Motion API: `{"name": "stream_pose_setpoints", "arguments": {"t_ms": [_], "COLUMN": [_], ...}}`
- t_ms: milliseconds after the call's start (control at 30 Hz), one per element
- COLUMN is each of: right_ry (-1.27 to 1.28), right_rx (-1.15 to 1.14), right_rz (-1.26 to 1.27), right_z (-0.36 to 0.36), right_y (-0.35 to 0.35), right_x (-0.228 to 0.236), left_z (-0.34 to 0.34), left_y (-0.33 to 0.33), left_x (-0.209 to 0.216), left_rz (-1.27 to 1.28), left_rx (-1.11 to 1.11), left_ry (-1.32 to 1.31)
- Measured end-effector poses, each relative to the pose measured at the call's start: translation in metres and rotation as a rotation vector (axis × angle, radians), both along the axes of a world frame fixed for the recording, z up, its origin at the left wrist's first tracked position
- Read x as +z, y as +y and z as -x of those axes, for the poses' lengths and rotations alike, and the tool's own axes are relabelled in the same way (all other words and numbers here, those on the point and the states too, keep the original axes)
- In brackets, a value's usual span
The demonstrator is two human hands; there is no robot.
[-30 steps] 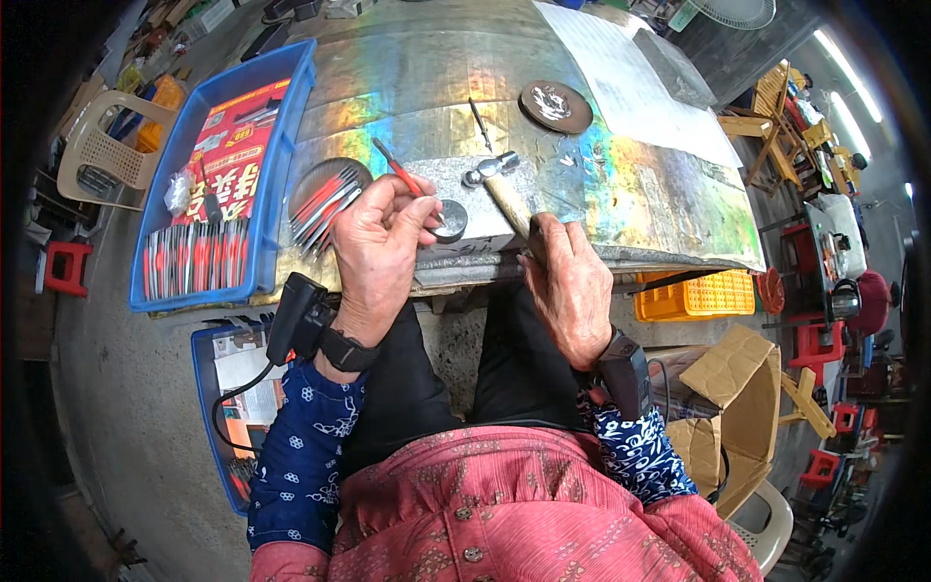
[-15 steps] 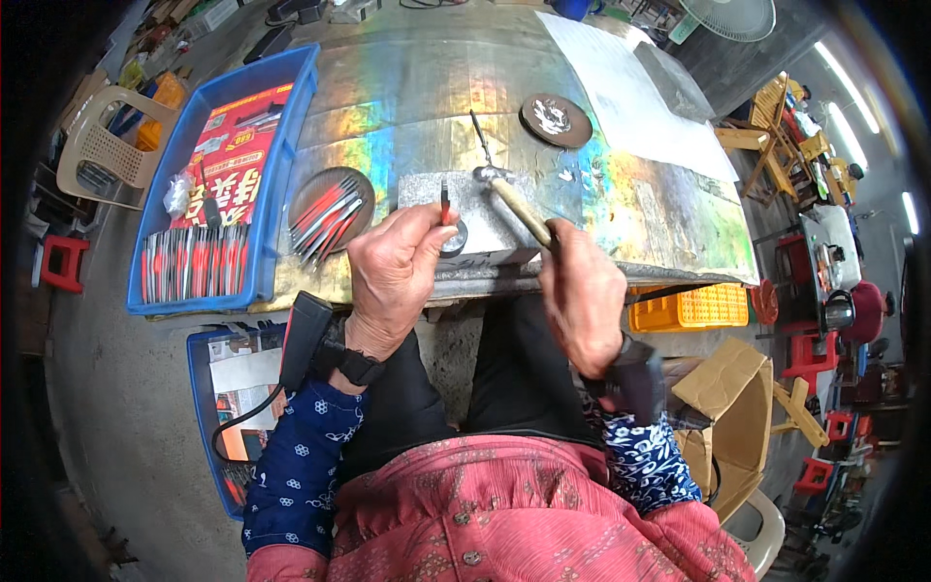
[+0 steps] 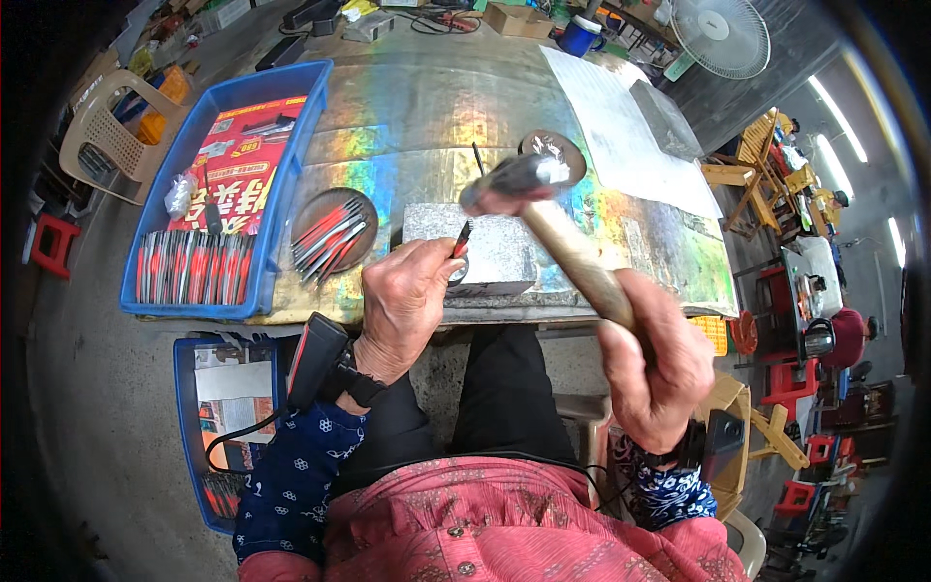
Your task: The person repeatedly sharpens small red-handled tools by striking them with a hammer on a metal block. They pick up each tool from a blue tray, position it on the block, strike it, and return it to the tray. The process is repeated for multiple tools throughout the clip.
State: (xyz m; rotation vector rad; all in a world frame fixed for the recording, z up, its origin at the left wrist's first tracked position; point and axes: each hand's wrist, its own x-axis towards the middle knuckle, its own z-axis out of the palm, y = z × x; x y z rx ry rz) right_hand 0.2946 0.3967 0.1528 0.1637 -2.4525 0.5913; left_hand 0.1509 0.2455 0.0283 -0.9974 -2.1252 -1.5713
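Our right hand (image 3: 658,373) grips a wooden-handled steel hammer (image 3: 553,218), its head raised at twelve o'clock. Our left hand (image 3: 407,301) pinches a small red-tipped metal tool (image 3: 462,239) upright on the grey stone block (image 3: 485,247). We judge an off-line blow could strike our fingers or tip the tool toward the round tray of red-handled blades (image 3: 330,233) at nine.
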Motion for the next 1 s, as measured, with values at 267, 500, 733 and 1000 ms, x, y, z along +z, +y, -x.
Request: {"name": "stream_pose_setpoints", "arguments": {"t_ms": [267, 500, 733, 1000], "right_ry": [0.093, -0.183, 0.132, -0.236], "right_rx": [0.069, 0.039, 0.004, -0.047], "right_rz": [0.166, 0.163, 0.305, 0.266], "right_z": [0.000, 0.009, -0.005, 0.004], "right_y": [-0.006, 0.000, -0.014, 0.000], "right_x": [0.014, 0.007, 0.033, 0.008], "left_z": [-0.002, 0.001, 0.000, 0.000], "left_y": [0.000, 0.000, 0.002, 0.002], "left_x": [0.000, -0.003, -0.004, -0.006], "left_rz": [-0.004, -0.006, -0.046, -0.043], "left_rx": [0.013, -0.001, -0.002, 0.011], "left_ry": [-0.042, -0.027, -0.030, -0.008]}}
